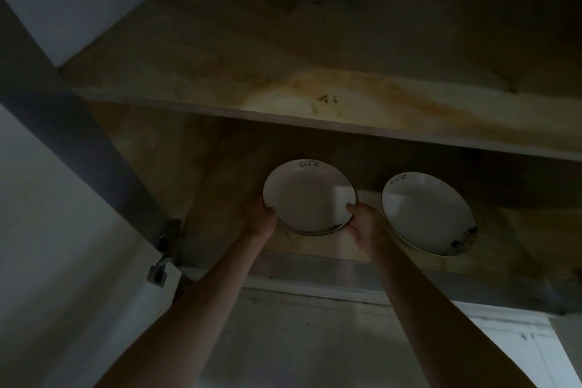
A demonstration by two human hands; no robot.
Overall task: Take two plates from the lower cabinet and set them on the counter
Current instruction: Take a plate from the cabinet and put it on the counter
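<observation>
Two white plates with a thin dark rim and the word "Life" printed near the far edge lie on the bottom shelf of an open, dim cabinet. The left plate (308, 197) is gripped from both sides: my left hand (263, 219) holds its left edge and my right hand (362, 225) holds its right edge, thumbs over the rim. A second rim seems to show under its near edge, but I cannot tell. The right plate (426, 213) rests alone on the shelf, just right of my right hand.
A stained wooden middle shelf (315, 123) juts out above the plates, leaving a low gap. The open cabinet door (47, 230) stands at the left with a metal hinge (165, 249). The cabinet's front ledge (315, 268) runs below my wrists, with the floor beneath.
</observation>
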